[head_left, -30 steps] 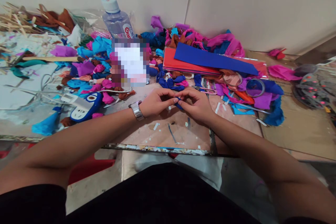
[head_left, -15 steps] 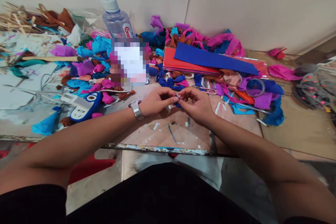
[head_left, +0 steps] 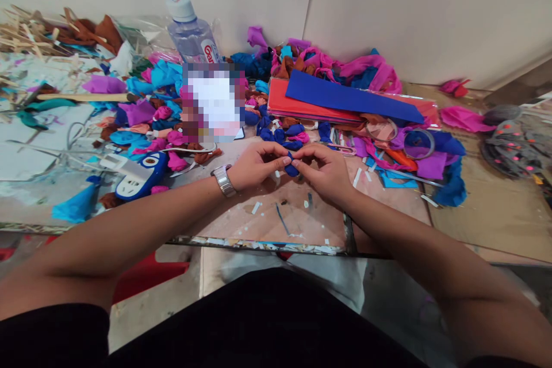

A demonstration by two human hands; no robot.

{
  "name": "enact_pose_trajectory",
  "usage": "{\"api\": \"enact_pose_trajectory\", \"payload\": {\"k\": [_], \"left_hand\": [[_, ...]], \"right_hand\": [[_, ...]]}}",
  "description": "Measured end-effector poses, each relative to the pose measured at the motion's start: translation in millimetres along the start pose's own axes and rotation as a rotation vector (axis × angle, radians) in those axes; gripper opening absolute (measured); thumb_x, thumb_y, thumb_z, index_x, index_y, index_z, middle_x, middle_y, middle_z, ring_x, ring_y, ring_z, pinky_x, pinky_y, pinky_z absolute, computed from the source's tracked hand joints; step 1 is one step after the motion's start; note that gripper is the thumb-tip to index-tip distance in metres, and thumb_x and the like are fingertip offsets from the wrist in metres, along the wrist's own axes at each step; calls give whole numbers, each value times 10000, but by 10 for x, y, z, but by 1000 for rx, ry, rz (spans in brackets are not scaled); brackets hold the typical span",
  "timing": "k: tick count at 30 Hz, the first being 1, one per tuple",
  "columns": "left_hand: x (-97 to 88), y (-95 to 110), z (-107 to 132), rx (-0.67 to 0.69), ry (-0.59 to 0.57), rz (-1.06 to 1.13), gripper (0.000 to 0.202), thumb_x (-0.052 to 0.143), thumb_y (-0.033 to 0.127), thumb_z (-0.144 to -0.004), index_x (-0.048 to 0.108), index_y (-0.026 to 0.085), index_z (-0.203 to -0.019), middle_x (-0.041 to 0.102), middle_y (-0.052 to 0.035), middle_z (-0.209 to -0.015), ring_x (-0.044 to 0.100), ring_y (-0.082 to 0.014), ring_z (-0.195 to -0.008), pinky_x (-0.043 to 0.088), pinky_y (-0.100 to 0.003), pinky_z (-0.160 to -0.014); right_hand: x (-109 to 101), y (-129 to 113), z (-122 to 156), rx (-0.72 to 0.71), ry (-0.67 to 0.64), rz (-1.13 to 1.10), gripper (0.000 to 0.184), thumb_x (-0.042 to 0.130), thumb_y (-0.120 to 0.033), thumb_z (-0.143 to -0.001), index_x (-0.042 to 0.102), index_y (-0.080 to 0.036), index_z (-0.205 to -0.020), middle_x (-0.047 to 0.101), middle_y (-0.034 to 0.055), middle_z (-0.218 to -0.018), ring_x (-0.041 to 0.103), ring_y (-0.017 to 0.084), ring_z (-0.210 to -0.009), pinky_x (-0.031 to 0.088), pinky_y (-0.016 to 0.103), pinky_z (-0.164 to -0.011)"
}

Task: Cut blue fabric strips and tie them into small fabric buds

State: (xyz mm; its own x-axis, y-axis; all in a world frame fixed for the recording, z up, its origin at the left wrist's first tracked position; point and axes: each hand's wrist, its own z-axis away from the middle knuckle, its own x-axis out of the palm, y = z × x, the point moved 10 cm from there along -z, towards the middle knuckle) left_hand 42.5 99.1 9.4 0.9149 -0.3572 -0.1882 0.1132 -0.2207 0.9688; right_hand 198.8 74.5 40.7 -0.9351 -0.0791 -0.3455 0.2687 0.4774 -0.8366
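Note:
Between my two hands, above the near part of the table, is a small dark blue piece of crepe paper (head_left: 291, 168). My left hand (head_left: 259, 164), with a metal watch (head_left: 223, 180) on its wrist, pinches it from the left with thumb and forefinger. From the right, the thumb and fingertips of my right hand (head_left: 324, 169) are closed on the same piece. Just beyond my fingers lie several similar blue bundles (head_left: 280, 137) and a pink one. A dark blue strip of paper (head_left: 351, 95) rests on red-orange sheets (head_left: 280, 98) farther back.
A plastic bottle (head_left: 192, 31) stands at the back, behind a blurred white item (head_left: 215, 100). To the left are a blue-and-white power socket (head_left: 140, 175), cables and wooden sticks (head_left: 26, 31). Tape rolls (head_left: 419, 144) and a dark mesh heap (head_left: 511, 149) lie right.
My fingertips have shifted slightly on the blue piece, and more of it shows between them. Both arms stay in nearly the same place.

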Motion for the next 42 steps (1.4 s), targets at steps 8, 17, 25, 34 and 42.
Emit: {"api": "enact_pose_trajectory", "payload": {"k": [8,17,25,34,42], "left_hand": [[-17,1,-9,18,12,-12,542,858,680,-835,786,146,-890,802,-89,-843,706,-155,-703,566,-265,-668],[-6,-1,-2,24,-16,-53,492,844,631,-871,800,143,-925,803,-77,-840,695,-146,-688,546,-249,-649],[19,48,8,71,-33,-67,379,823,530,-909,773,154,-913,783,-53,-831,666,-136,-692,531,-254,-662],[-12,-24,-13,25,-22,100,356,860,477,-873,722,154,-934,750,-30,-826,660,-119,-677,517,-231,-644],[20,-104,-8,-39,-30,193,311,856,384,-848,635,172,-904,758,-27,-807,719,-139,-704,539,-231,-660]], "right_hand": [[12,1,7,-29,-13,5,43,821,-269,-945,824,-243,-978,801,36,-955,706,195,-846,544,348,-731],[48,-6,15,-38,-20,73,32,782,-253,-967,803,-230,-956,784,32,-912,673,187,-810,504,341,-716],[83,54,45,9,-36,-14,153,793,-317,-971,789,-231,-1097,788,26,-951,705,181,-838,538,320,-741],[221,201,68,183,-165,-109,298,817,-438,-920,730,-223,-1107,744,14,-904,659,173,-763,519,296,-661],[95,209,32,147,-22,-162,370,890,-396,-863,729,-238,-1156,779,31,-1029,711,199,-884,567,342,-808]]}}
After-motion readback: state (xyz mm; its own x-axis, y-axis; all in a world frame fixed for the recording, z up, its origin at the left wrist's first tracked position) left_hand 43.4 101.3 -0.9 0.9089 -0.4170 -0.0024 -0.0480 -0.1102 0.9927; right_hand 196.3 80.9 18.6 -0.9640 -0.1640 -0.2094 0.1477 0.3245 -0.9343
